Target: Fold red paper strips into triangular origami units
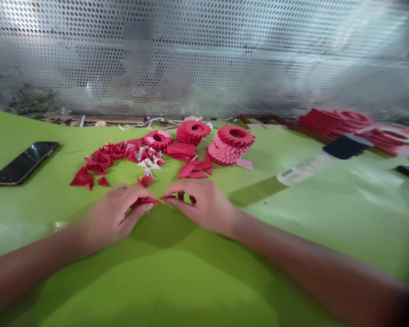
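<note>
Over the green tabletop (177, 281) my two hands face each other, fingertips nearly meeting. My left hand (114, 211) pinches a folded red paper piece (152, 200) between thumb and fingers, its pointed end toward the right. Thumb and index finger of my right hand (204, 206) close on a thin red paper piece (168, 197); its tip lies close to the other piece, and I cannot tell whether they touch. Just beyond the hands lie loose red folded triangles (105, 156), white-and-red ones (149, 159) and a small pile of flat red folded pieces (194, 170).
Behind stand ring-shaped paper stacks: a red one (192, 131), a pink-and-red one (230, 147) and a low one (157, 140). A phone (23, 162) lies left. At right are a dark-capped bottle (313, 163) and red paper bundles (334, 122). A perforated metal screen (204, 59) rises behind.
</note>
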### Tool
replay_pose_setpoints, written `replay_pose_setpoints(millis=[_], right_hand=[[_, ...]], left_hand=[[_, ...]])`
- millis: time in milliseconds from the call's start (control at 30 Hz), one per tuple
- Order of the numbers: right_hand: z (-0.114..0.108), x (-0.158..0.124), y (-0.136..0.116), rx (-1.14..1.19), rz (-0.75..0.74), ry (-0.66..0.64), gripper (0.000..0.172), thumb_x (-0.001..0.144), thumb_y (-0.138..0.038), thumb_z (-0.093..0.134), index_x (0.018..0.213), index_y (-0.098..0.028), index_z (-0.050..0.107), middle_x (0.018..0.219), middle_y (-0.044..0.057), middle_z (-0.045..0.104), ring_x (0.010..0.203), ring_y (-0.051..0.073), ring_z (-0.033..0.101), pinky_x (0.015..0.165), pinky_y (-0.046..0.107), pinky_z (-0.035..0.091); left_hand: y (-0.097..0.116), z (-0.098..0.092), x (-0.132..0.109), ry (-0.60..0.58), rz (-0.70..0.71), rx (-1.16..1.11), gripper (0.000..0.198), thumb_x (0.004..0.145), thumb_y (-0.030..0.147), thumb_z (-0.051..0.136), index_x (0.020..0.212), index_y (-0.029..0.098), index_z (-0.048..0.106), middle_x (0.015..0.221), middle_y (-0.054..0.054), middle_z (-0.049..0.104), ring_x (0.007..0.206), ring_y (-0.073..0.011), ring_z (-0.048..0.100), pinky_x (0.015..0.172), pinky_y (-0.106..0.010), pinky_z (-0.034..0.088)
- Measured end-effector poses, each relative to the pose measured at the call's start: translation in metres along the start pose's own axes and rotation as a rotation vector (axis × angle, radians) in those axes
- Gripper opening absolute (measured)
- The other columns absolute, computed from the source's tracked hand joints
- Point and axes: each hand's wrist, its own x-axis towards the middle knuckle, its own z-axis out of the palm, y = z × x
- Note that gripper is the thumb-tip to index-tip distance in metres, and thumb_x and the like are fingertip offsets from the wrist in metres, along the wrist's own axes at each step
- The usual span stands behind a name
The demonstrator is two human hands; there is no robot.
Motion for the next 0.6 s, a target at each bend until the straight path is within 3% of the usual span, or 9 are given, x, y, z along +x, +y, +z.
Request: replay_pose_setpoints(millis=[167,267,400,500,600], right_hand=[[-0.0019,-0.0033,-0.0072,0.090,0.082,0.059,0.018,0.096,-0.026,0.062,0.112,-0.020,0.065,0.095,0.002,0.076,0.077,0.013,0.073,0.063,0.021,0.056],[-0.0037,-0.0035,-0.0088,0.036,-0.013,0.106,0.019,0.096,-0.021,0.060,0.114,-0.021,0.066,0.098,0.002,0.077,0.078,0.012,0.073,0.068,0.021,0.056],[-0.0063,-0.0024,-0.0080,-0.048,-0.166,0.134,0.011,0.095,-0.020,0.063,0.103,-0.022,0.071,0.089,-0.002,0.078,0.075,0.010,0.071,0.069,0.020,0.054],[-0.0082,-0.0016,-0.0074,-0.070,-0.253,0.162,0.009,0.094,-0.019,0.065,0.099,-0.020,0.072,0.087,-0.001,0.077,0.073,0.011,0.071,0.067,0.021,0.054],[-0.0101,-0.0016,-0.0084,-0.079,-0.300,0.211,0.008,0.092,-0.016,0.066,0.096,-0.018,0.072,0.086,0.001,0.077,0.073,0.012,0.070,0.068,0.022,0.055]], left_hand=[[0.0022,-0.0003,0.0016,-0.006,-0.040,-0.065,0.036,0.103,0.037,0.034,0.100,0.018,0.064,0.090,-0.005,0.071,0.079,-0.0208,0.065,0.069,-0.032,0.048],[0.0037,-0.0007,0.0027,0.003,-0.059,-0.151,0.039,0.103,0.036,0.033,0.088,0.018,0.063,0.073,-0.001,0.064,0.065,-0.0161,0.058,0.061,-0.028,0.044],[0.0033,-0.0011,0.0023,-0.013,-0.126,-0.281,0.041,0.103,0.043,0.038,0.084,0.018,0.065,0.075,0.000,0.062,0.068,-0.0149,0.057,0.062,-0.026,0.045],[0.0037,-0.0019,0.0022,-0.041,-0.186,-0.374,0.044,0.101,0.049,0.041,0.086,0.018,0.067,0.077,-0.001,0.061,0.067,-0.0147,0.055,0.058,-0.025,0.044],[0.0040,-0.0025,0.0021,-0.063,-0.202,-0.498,0.045,0.099,0.055,0.045,0.099,0.018,0.071,0.073,-0.001,0.058,0.059,-0.0128,0.049,0.049,-0.023,0.039]])
